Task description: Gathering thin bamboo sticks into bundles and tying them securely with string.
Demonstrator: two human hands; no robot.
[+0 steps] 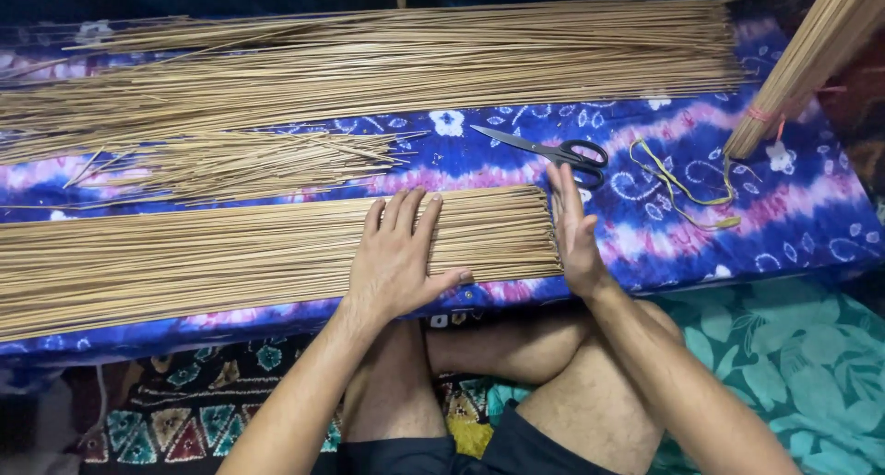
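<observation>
A flat layer of thin tan sticks [184, 258] lies along the near edge of a blue and pink patterned cloth [793, 208]. My left hand [398, 258] rests palm down on the layer near its right end, fingers spread. My right hand [573, 231] stands edge-on with its palm pressed against the sticks' right ends. Neither hand grips anything. Black-handled scissors [553, 149] lie just beyond my right hand.
A large heap of long sticks [415, 56] covers the back of the cloth, with a smaller loose pile of short sticks [249, 162] in the middle left. A tied bundle [802, 60] leans in at top right, beside a yellow-green string [682, 185]. My bare knees are below.
</observation>
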